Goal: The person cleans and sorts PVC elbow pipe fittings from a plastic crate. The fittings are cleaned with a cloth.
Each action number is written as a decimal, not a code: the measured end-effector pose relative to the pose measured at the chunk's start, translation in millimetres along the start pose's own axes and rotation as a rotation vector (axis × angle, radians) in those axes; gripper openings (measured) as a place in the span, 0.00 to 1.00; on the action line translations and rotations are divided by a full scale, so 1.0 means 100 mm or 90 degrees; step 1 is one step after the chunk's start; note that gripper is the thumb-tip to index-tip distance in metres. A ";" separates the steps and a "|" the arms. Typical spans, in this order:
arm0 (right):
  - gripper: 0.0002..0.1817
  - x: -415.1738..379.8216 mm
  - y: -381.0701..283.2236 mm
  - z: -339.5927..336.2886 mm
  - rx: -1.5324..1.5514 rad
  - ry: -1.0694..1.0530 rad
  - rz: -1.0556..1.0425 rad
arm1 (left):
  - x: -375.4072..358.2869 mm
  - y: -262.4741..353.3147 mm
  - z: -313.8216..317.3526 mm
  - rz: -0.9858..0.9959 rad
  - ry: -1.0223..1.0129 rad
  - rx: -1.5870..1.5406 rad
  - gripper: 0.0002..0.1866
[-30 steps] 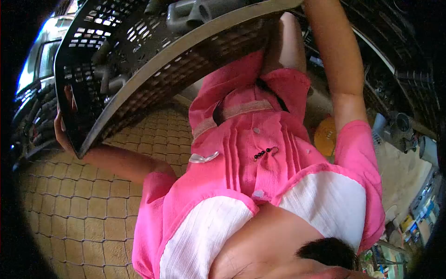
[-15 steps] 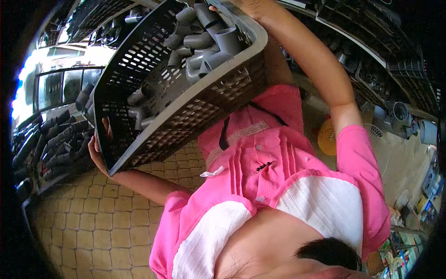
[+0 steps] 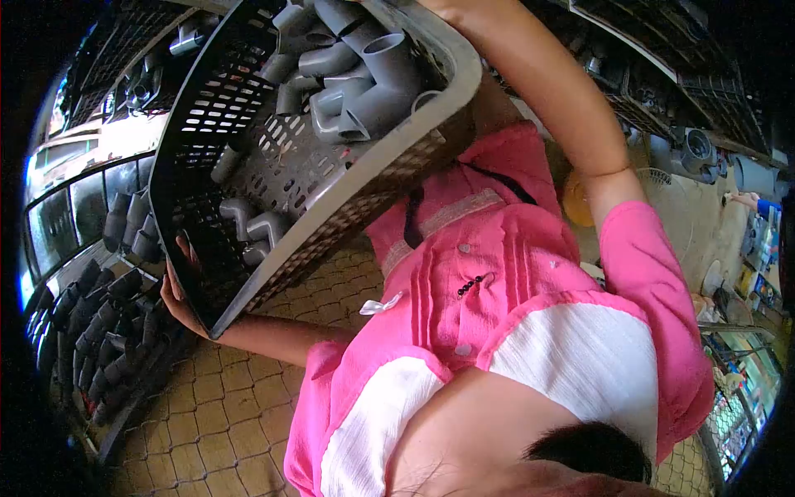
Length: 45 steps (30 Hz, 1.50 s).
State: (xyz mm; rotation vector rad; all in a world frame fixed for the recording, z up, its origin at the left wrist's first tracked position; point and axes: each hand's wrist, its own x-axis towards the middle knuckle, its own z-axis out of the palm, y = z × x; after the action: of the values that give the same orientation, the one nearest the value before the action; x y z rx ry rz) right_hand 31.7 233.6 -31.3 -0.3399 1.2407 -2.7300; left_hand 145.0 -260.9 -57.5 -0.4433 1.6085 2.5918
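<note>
A black plastic crate (image 3: 364, 199) with perforated sides is held up in front of my body, tilted. Inside it, grey pipe fittings (image 3: 385, 87) are heaped toward the far right, and a few grey elbow fittings (image 3: 267, 228) lie at the near left. My left hand (image 3: 178, 290) grips the crate's left end, with fingers showing through the handle slot. At the top edge, my right hand (image 3: 443, 7) is at the crate's far right rim; its fingers are cut off or hidden.
Dark pipe fittings (image 3: 99, 331) are piled at the left, beside a metal-framed panel (image 3: 74, 215). Shelves with black crates (image 3: 704, 95) line the upper right. An orange round object (image 3: 578, 199) and grey fittings (image 3: 698, 149) stand at the right. The floor is tiled (image 3: 215, 414).
The crate has shifted slightly left and turned, with its near left corner lower. My hands have moved with it, and the surroundings have shifted as my view turned.
</note>
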 end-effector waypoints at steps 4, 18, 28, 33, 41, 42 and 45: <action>0.26 0.05 0.05 0.17 0.033 0.082 0.038 | -0.07 -0.12 0.24 0.062 0.104 0.040 0.27; 0.25 0.56 -0.11 0.00 0.016 0.192 0.196 | 0.34 0.06 0.64 -0.069 0.180 0.000 0.32; 0.25 0.33 -0.26 0.20 0.094 0.254 0.205 | 0.16 0.02 0.46 0.002 0.111 0.058 0.32; 0.20 0.21 -0.27 0.32 0.153 0.351 0.209 | 0.29 -0.09 -0.16 -0.023 -0.052 -0.096 0.35; 0.23 -0.24 -0.15 0.08 0.086 0.416 0.057 | 0.35 -0.01 0.19 -0.022 -0.078 -0.144 0.35; 0.23 -0.37 -0.27 0.12 0.099 0.413 0.047 | 0.27 0.03 0.29 -0.029 -0.063 -0.159 0.36; 0.25 -0.39 -0.35 0.29 0.107 0.381 0.002 | 0.50 -0.11 0.33 -0.035 -0.078 -0.165 0.36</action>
State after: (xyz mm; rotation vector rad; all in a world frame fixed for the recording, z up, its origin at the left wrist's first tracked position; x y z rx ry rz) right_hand 76.3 243.8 8.0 0.5339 1.0852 -3.0108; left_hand 92.7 -231.5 -67.2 -0.3288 1.2127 2.7361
